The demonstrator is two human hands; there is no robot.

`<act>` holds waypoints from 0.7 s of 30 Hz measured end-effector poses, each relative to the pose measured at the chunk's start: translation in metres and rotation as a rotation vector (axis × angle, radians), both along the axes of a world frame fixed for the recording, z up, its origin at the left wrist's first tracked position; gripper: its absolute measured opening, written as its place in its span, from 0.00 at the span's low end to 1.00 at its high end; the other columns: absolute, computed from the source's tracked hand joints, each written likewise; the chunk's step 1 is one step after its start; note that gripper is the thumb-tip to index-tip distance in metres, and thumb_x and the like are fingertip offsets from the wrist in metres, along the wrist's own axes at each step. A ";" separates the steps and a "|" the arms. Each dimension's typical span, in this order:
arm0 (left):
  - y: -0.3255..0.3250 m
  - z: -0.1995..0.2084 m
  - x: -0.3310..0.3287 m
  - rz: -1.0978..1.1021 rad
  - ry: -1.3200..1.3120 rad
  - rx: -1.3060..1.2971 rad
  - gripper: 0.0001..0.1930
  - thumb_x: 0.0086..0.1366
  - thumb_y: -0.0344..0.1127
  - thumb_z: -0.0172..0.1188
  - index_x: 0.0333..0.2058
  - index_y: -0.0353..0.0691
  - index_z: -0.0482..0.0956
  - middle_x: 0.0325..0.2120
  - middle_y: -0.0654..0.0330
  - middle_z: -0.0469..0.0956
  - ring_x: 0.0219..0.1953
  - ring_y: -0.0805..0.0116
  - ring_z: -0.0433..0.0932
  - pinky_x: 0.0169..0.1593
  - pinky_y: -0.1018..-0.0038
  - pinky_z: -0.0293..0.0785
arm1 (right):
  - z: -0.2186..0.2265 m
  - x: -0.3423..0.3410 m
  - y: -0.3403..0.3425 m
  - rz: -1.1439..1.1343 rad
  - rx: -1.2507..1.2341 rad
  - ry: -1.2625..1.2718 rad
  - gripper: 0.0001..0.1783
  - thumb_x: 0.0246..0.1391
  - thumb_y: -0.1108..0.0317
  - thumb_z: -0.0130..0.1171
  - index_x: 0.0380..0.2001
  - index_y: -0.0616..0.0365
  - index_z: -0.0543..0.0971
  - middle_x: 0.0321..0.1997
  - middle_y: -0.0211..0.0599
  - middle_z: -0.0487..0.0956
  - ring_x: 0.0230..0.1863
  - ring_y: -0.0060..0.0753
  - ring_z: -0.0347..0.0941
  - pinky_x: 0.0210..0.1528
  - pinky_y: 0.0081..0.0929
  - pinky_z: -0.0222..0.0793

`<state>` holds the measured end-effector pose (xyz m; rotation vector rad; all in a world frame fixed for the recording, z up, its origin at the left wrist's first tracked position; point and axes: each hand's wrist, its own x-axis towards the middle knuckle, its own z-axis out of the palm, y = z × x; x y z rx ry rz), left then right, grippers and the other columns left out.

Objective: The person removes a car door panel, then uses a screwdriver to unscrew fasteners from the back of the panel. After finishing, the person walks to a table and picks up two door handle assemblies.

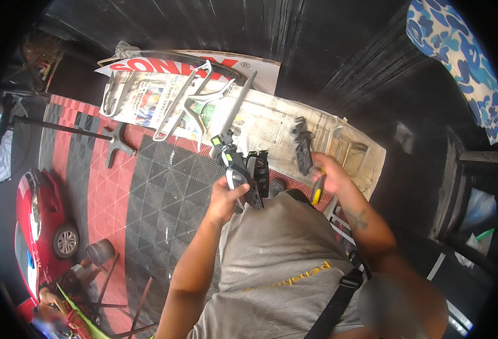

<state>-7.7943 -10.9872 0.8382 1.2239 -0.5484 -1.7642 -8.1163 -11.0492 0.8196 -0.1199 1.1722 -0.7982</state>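
Note:
My left hand is closed around a black and silver plastic trim part with bright green patches. A second black plastic piece shows right beside that part; whether the two are joined I cannot tell. My right hand grips a tool with a yellow and black handle, its working end hidden. At the right fingertips is a ridged black plastic piece, in front of the newspaper; whether those fingers also hold it is unclear.
Newspaper covers a long surface ahead, with several silver trim frames on it. Red and black floor tiles spread to the left, under a stand's base. A red car, a bucket and another person are lower left.

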 end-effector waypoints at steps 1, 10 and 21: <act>0.007 0.003 0.000 0.009 -0.006 -0.019 0.11 0.59 0.22 0.68 0.41 0.37 0.81 0.35 0.65 0.82 0.35 0.75 0.78 0.42 0.74 0.76 | -0.006 0.004 0.005 0.087 -0.004 -0.191 0.14 0.62 0.60 0.59 0.41 0.61 0.78 0.22 0.25 0.73 0.19 0.17 0.62 0.23 0.20 0.60; 0.048 0.043 0.018 -0.083 -0.250 -0.218 0.21 0.51 0.20 0.73 0.46 0.32 0.82 0.43 0.59 0.84 0.44 0.71 0.81 0.53 0.70 0.77 | 0.013 0.091 0.014 0.414 -0.164 -0.617 0.12 0.59 0.61 0.59 0.37 0.58 0.82 0.22 0.28 0.75 0.18 0.17 0.63 0.24 0.21 0.63; 0.080 0.100 0.084 -0.021 -0.456 -0.446 0.16 0.44 0.21 0.73 0.36 0.35 0.85 0.41 0.61 0.81 0.43 0.70 0.79 0.50 0.73 0.74 | 0.048 0.197 -0.009 0.637 -0.236 -0.637 0.09 0.55 0.68 0.54 0.36 0.60 0.80 0.16 0.26 0.70 0.15 0.16 0.62 0.21 0.22 0.62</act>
